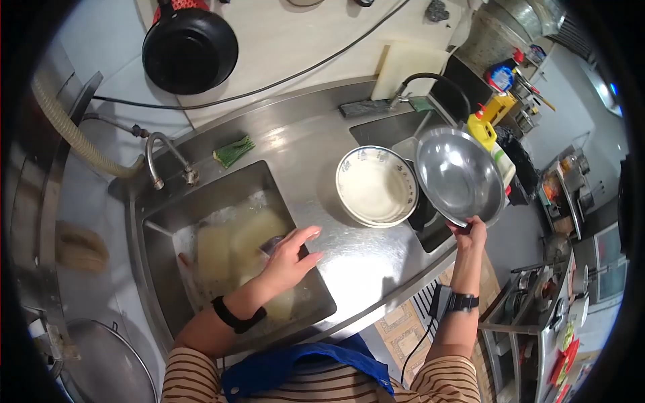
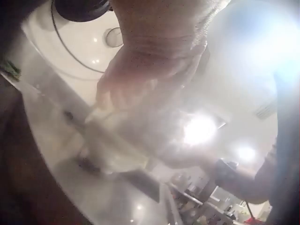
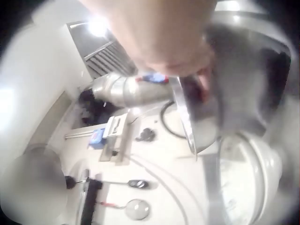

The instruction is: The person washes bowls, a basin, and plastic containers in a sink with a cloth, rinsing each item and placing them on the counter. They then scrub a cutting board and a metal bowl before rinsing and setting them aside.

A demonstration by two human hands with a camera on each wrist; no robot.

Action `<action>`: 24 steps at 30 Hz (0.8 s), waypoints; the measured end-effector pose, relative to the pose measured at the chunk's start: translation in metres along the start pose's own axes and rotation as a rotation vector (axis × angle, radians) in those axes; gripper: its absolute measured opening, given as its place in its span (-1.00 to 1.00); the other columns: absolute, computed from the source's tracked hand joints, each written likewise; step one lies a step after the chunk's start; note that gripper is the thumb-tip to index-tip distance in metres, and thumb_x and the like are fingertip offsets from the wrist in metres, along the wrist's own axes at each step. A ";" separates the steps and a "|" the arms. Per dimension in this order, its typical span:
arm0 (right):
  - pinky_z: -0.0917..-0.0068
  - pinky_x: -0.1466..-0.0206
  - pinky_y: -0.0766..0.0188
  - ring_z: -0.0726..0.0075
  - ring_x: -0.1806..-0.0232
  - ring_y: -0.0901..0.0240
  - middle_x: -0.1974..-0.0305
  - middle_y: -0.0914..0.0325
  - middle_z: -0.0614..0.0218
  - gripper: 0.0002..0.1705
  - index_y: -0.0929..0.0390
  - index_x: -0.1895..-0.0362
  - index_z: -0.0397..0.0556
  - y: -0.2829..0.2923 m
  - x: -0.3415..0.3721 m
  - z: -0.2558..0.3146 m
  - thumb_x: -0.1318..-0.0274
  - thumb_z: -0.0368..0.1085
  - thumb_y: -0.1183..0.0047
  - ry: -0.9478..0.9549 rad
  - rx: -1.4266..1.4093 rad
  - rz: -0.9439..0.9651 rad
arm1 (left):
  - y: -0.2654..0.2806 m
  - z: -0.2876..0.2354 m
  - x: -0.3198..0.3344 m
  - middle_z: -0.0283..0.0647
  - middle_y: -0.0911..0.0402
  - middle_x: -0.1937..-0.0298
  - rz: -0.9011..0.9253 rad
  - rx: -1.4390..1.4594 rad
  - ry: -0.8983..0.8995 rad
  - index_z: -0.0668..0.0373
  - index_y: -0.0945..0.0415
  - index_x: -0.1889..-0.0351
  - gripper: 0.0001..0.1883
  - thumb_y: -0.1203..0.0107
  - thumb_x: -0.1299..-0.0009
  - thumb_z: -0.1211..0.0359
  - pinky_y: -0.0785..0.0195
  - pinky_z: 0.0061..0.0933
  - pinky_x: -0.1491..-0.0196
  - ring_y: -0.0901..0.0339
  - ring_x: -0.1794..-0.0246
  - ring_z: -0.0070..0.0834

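"In the head view, what's the right hand (image 1: 472,232) doing?"
"Its fingers grip the rim of the steel bowl (image 1: 460,178), which tilts out beyond the fingertips. Left of them are the stacked white bowls (image 1: 376,185); whether the steel one touches them, I can't tell."
"And the left hand (image 1: 285,262)?"
"Fingers loosely extended, holding nothing, over the edge of the sink (image 1: 158,275), with cloudy water (image 1: 235,245) below and left of them."
"The left wrist view?"
"Too hazy to tell how those fingers lie; a pale blur shows past them."
"The right wrist view?"
"The steel bowl's rim shows edge-on at the right fingers, the white bowls beyond."
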State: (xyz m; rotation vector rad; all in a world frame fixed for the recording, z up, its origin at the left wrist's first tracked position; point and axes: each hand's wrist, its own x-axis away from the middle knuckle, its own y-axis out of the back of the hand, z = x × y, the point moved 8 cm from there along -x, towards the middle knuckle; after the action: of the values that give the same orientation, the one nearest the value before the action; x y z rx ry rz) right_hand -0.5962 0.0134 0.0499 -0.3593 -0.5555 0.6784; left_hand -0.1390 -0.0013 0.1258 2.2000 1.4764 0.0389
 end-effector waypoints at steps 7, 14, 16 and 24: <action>-0.21 0.28 -0.34 0.00 0.30 -0.30 0.34 -0.32 0.14 -0.84 -0.34 0.32 -0.13 0.047 -0.084 -0.095 0.07 -0.40 0.18 -0.137 0.089 -0.290 | 0.039 0.176 0.104 -0.19 -0.51 0.23 -0.194 0.282 0.506 0.24 -0.38 0.05 -0.62 -0.10 -0.13 0.47 -0.33 -0.52 0.12 -0.45 0.20 -0.52; -0.06 -0.12 -0.10 -0.25 -0.15 -0.07 -0.18 0.04 -0.26 0.06 0.16 -0.24 -0.26 -0.025 -0.031 -0.124 0.06 0.35 0.19 -0.196 0.286 -0.008 | 0.118 0.306 0.237 -0.21 -0.52 0.35 -0.425 -0.135 0.789 0.24 -0.44 0.19 -0.71 -0.11 -0.10 0.41 -0.35 -0.49 0.21 -0.46 0.30 -0.49; 0.07 0.09 -0.33 -0.08 -0.02 -0.27 -0.06 -0.18 -0.15 -0.07 0.00 -0.19 -0.24 -0.060 0.018 -0.105 0.02 0.28 0.18 -0.082 0.533 -0.019 | 0.119 0.321 0.265 -0.20 -0.52 0.35 -0.372 -0.201 0.916 0.22 -0.46 0.20 -0.72 -0.11 -0.11 0.36 -0.34 -0.45 0.19 -0.47 0.30 -0.45; 0.33 0.69 -0.47 0.07 0.55 -0.48 0.34 -0.46 0.01 -0.58 -0.28 0.10 -0.36 -0.152 0.020 -0.166 0.08 -0.35 0.15 -0.149 0.665 0.218 | 0.076 0.351 0.273 -0.03 -0.50 0.13 0.202 -0.501 1.208 0.19 -0.47 0.13 -0.63 -0.02 -0.12 0.24 -0.26 -0.20 0.04 -0.43 0.08 -0.12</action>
State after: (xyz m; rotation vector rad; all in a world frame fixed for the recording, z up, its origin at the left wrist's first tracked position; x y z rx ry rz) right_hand -0.4112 -0.1055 -0.0023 0.2604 -0.4032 1.0600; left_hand 0.1402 0.0830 -0.2185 1.8640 1.4521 1.8350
